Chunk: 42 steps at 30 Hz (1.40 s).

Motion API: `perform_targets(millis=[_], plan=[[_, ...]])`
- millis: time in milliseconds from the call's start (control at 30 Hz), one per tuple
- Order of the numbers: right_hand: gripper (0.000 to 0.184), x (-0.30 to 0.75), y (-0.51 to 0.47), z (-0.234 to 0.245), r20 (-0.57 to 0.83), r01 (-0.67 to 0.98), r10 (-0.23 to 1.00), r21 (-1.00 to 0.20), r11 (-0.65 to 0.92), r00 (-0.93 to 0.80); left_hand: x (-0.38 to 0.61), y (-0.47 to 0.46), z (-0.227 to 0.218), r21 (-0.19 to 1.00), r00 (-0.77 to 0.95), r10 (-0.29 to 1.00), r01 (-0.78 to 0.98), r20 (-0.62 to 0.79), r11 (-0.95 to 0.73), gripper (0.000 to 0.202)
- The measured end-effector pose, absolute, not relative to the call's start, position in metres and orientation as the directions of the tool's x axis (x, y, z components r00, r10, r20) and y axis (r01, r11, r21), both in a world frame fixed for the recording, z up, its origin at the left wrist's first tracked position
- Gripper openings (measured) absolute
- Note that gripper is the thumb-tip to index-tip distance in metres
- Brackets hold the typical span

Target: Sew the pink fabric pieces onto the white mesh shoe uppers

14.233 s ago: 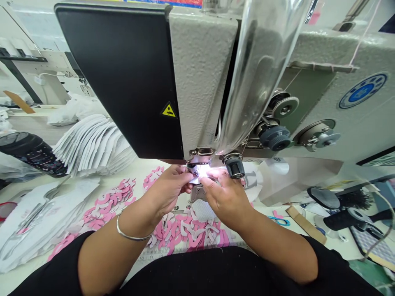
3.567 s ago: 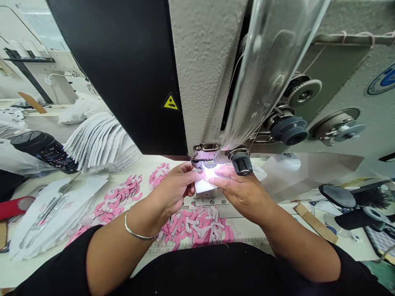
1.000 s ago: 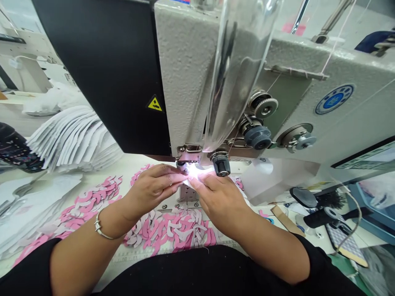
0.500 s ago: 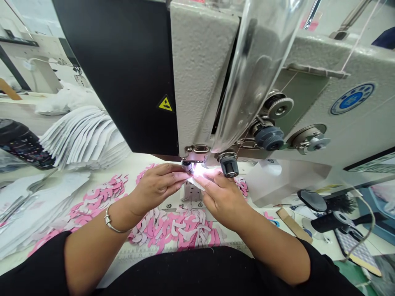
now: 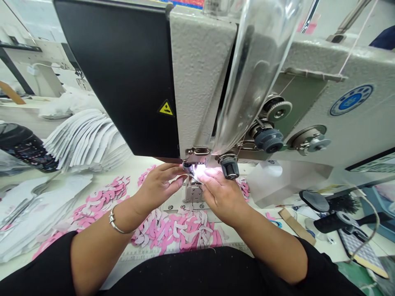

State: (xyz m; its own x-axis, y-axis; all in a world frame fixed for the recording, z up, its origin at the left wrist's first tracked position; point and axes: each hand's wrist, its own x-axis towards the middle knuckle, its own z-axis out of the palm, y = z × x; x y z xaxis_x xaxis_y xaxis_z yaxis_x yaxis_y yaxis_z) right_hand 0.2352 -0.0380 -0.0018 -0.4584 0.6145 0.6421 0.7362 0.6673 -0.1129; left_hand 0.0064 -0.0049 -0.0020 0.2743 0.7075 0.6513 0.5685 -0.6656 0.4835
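Observation:
A sewing machine (image 5: 203, 70) stands in front of me, its lamp glaring on the needle area. My left hand (image 5: 162, 183) reaches to the left side of the presser foot (image 5: 188, 167), fingers stretched out and thumb apart, with nothing visible in it. On the other side, my right hand (image 5: 222, 193) is closed, fingertips pressed together close to the needle. What those fingers hold is lost in the glare. Many small curved pink and white fabric pieces (image 5: 179, 230) lie in front of the machine bed (image 5: 193, 193).
More pink pieces (image 5: 105, 197) spread to the left, beside white sheets (image 5: 40, 209) and a fanned stack of white pieces (image 5: 86, 142). A dark bottle-like object (image 5: 26, 146) stands at far left. On the right lie a black spool (image 5: 330, 222) and a brown strip (image 5: 296, 226).
My left thumb has come away from its fingers, and the whitish piece between my hands no longer shows there. My right hand stays by the needle. The view has shifted slightly.

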Motion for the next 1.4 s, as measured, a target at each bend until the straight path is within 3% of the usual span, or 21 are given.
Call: perform_targets(millis=[100, 167, 233, 400, 600, 667, 767, 867, 1000, 1100, 1300, 1400], plan=[[0.031, 0.237, -0.039, 0.000, 0.642, 0.730, 0.610, -0.111, 0.674, -0.465, 0.009, -0.009, 0.001, 0.722, 0.204, 0.842, 0.440, 0.499, -0.535, 0.017], [0.033, 0.238, -0.040, 0.001, 0.630, 0.730, 0.616, -0.112, 0.674, -0.473, 0.012, -0.008, 0.003, 0.898, 0.183, 0.925, 0.239, 0.332, -0.370, 0.019], [0.035, 0.238, -0.039, 0.001, 0.622, 0.729, 0.621, -0.116, 0.675, -0.476, 0.016, -0.005, 0.007, 0.982, 0.164, 0.969, 0.014, 0.186, -0.191, 0.024], [0.036, 0.239, -0.036, 0.004, 0.644, 0.707, 0.592, -0.111, 0.699, -0.484, 0.034, 0.006, 0.024, 0.962, 0.174, 0.984, -0.271, 0.025, 0.024, 0.032], [0.035, 0.244, -0.030, 0.008, 0.635, 0.636, 0.583, -0.183, 0.750, -0.506, 0.034, 0.000, 0.029, 0.938, 0.166, 0.979, -0.306, -0.117, 0.164, 0.024], [0.033, 0.246, -0.032, 0.006, 0.675, 0.570, 0.516, -0.170, 0.804, -0.527, 0.027, -0.011, 0.028, 0.939, 0.175, 0.976, -0.293, -0.131, 0.178, 0.023], [0.025, 0.249, -0.039, 0.002, 0.731, 0.469, 0.376, -0.087, 0.879, -0.569, 0.015, -0.029, 0.025, 0.939, 0.358, 0.923, -0.247, -0.142, 0.241, 0.029], [0.019, 0.253, -0.046, -0.001, 0.737, 0.403, 0.282, -0.014, 0.915, -0.614, 0.005, -0.034, 0.017, 0.900, 0.474, 0.859, -0.263, -0.193, 0.347, 0.022], [0.015, 0.254, -0.049, -0.001, 0.718, 0.356, 0.229, 0.027, 0.934, -0.657, 0.007, -0.014, 0.011, 0.838, 0.336, 0.912, -0.405, -0.235, 0.365, 0.035], [0.016, 0.254, -0.050, 0.004, 0.695, 0.328, 0.206, 0.046, 0.944, -0.688, 0.017, 0.004, 0.017, 0.840, 0.244, 0.931, -0.410, -0.273, 0.354, 0.023], [0.024, 0.262, -0.061, 0.015, 0.664, 0.270, 0.253, -0.080, 0.960, -0.704, 0.026, 0.006, 0.023, 0.879, 0.173, 0.954, -0.376, -0.245, 0.294, 0.015], [0.029, 0.264, -0.061, 0.013, 0.709, 0.508, 0.418, -0.098, 0.856, -0.568, 0.020, -0.010, 0.019, 0.899, 0.157, 0.969, -0.368, -0.190, 0.236, 0.020]])
